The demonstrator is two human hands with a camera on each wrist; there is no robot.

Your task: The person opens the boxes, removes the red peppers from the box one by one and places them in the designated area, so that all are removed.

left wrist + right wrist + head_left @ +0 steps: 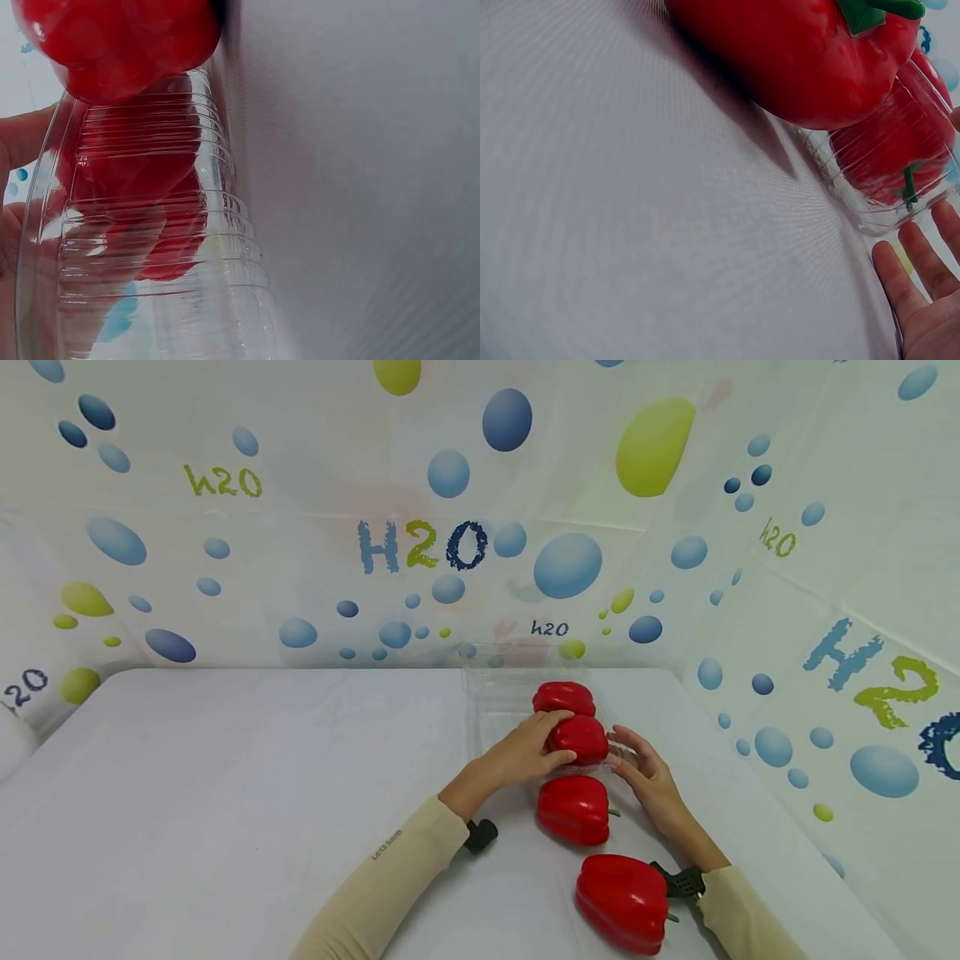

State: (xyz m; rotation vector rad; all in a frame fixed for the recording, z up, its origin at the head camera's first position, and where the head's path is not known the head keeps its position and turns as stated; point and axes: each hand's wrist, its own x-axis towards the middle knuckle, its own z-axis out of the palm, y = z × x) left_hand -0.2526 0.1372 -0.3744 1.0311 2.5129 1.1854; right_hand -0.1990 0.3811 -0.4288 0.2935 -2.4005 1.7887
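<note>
In the head view my left hand (529, 750) holds a red bell pepper (583, 741), thumb at its near side and fingers over its far side. This pepper sits at the near right of a clear plastic container (491, 706). Behind it another red bell pepper (564, 697) lies inside. My right hand (649, 781) is at the container's right side, with its fingers spread and fairly straight in the right wrist view. In the left wrist view the ribbed container wall (150, 217) partly veils the left hand and the peppers.
Two more red bell peppers lie on the white table, one (573, 810) just before the container, the other (622, 903) nearer, beside the right wrist. The container's raised transparent lid (517, 655) stands at the back. A patterned curtain (300, 568) hangs behind the table.
</note>
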